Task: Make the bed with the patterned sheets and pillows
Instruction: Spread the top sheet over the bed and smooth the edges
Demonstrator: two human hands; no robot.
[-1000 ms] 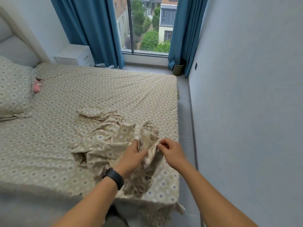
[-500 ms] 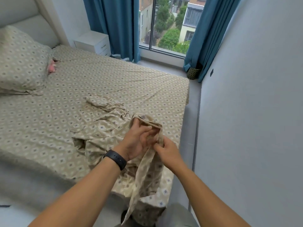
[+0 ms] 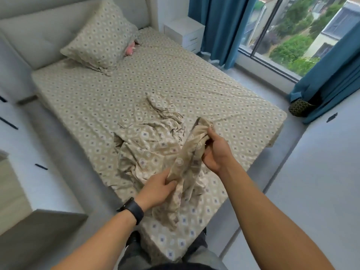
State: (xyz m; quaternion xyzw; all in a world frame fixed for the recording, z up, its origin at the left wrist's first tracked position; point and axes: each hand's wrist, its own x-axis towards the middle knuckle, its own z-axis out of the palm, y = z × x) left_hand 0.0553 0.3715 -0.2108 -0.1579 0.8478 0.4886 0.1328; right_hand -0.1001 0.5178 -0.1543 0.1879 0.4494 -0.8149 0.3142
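Observation:
A beige patterned fitted sheet [image 3: 175, 78] covers the mattress. On it, near the foot corner, lies a crumpled piece of the same patterned cloth, likely a pillowcase [image 3: 152, 151]. My left hand [image 3: 157, 189] grips its lower bunched edge, and my right hand [image 3: 214, 151] grips its upper edge, lifting a twisted strip between them. One patterned pillow [image 3: 99, 36] leans on the grey headboard [image 3: 39, 34] at the far left.
A small pink item [image 3: 130, 49] lies beside the pillow. A white nightstand [image 3: 185, 32] stands past the bed, with blue curtains [image 3: 220, 26] and a window behind. A grey wall [image 3: 321, 191] is close on the right, white drawers [image 3: 21, 133] on the left.
My view has swung left and taken in the whole bed. My hands have moved apart along the cloth, the right one rising and the left one dropping lower.

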